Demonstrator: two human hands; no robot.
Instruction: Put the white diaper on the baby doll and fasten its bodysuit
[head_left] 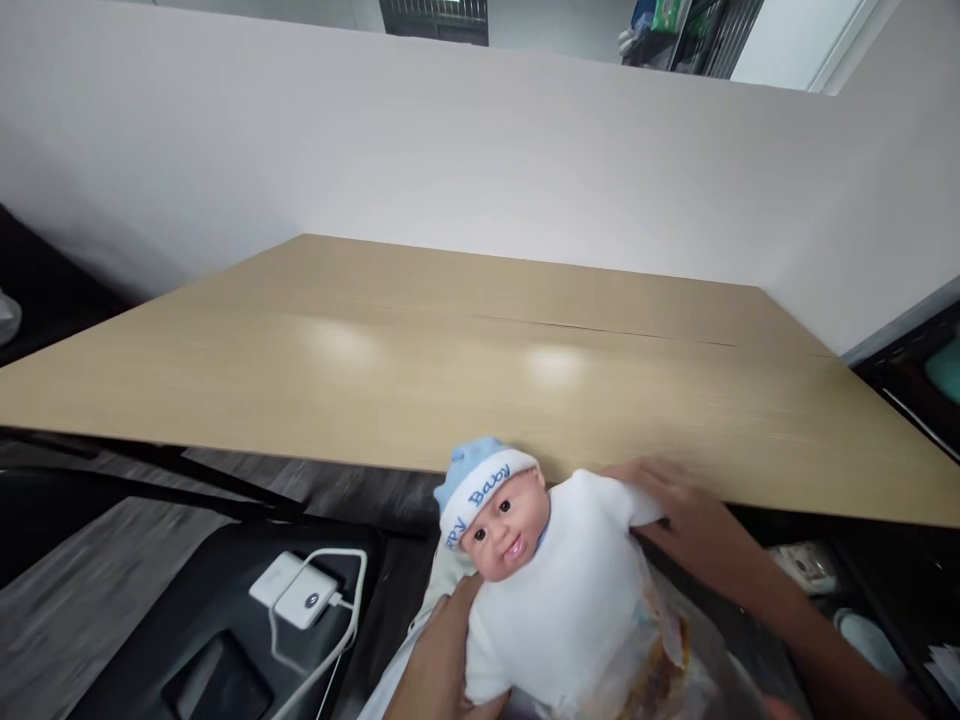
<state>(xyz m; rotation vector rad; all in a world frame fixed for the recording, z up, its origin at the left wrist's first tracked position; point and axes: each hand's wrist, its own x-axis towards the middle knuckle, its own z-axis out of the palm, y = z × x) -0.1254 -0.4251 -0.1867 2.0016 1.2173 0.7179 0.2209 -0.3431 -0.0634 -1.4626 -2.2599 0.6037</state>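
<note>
A baby doll [559,590] in a white top and a blue-and-white cap lettered "Baby" is held up in front of the table's near edge, face toward me. My left hand [439,660] grips the doll's side from the lower left, fingers wrapped against its body. My right hand [679,505] is blurred and rests on the doll's shoulder and arm at the right, fingers closed around it. The doll's lower body is cut off by the frame's bottom edge.
A wide light wooden table [480,370] stretches ahead, backed by white partition walls [480,150]. At lower left a white power bank with a white cable [300,592] lies on a black surface. Dark clutter sits at the right edge.
</note>
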